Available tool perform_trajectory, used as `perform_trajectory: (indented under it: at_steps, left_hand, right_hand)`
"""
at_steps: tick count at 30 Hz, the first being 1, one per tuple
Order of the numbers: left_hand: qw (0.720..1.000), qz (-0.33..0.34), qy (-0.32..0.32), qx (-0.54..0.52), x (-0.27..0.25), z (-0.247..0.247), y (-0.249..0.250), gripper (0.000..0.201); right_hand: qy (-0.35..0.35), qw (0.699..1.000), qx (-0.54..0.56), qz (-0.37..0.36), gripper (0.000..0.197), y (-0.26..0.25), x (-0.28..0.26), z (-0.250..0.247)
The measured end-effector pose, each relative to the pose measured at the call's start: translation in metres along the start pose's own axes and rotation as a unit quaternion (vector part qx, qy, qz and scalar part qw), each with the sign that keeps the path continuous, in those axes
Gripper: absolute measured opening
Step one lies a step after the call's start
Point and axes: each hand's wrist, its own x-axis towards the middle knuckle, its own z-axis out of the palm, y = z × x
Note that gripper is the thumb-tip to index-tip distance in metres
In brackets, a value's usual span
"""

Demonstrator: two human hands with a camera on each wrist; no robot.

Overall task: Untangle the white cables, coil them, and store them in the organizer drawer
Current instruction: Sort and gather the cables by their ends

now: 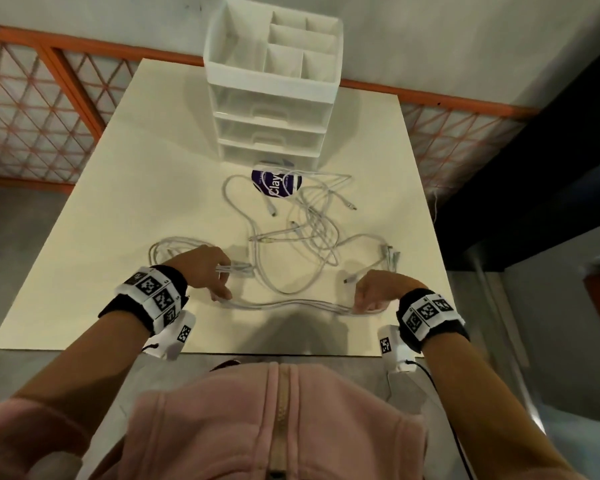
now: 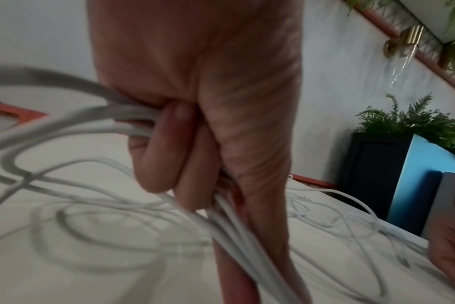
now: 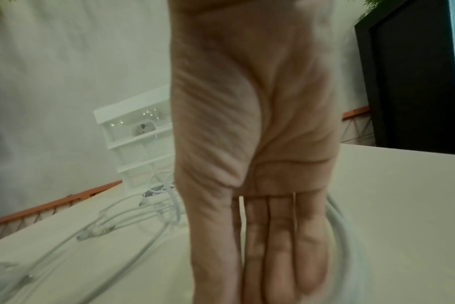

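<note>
My left hand (image 1: 207, 271) is curled round a bundle of white cables (image 1: 284, 304), fingers and thumb wrapped on several strands at once, and my right hand (image 1: 378, 294) is on the other end of that same stretch; from the head view it looks closed on the strands, but the right wrist view shows straight fingers laid flat, so I cannot tell whether it pinches or only presses. The stretch between my hands runs along the near edge of the board (image 1: 84, 271), its long axis left to right, sagging a little in the middle, one end pointing at the near-left corner and the other at the near-right. Everything else is a loose tangle (image 1: 309, 223) spread over the middle of the board, loops crossing loops, plugs pointing every which way, reaching back to the organizer (image 1: 271, 98) at the far edge, where a purple tub (image 1: 276, 183) sits just in front of the bottom drawer. The risk, as I judge it: I hold several strands together, so a pull could tighten the crossings into a knot instead of freeing one cable. A hard tug could also drag the tangle into the tub, or whip a plug off the right edge. The drawers look closed, so nothing is stored yet.
</note>
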Motion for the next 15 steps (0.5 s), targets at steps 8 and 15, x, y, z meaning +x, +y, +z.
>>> perform_trajectory:
  at_steps: [8, 15]
  left_hand:
    - [0.997, 0.004, 0.072, 0.014, -0.005, 0.002, 0.007, 0.040]
    - [0.983, 0.032, 0.182, -0.016, -0.014, 0.003, 0.008, 0.051]
  right_hand:
    - [0.209, 0.977, 0.011, -0.052, 0.020, 0.004, 0.022, 0.000]
    - [0.358, 0.909, 0.090, -0.193, 0.013, -0.036, 0.007, -0.051]
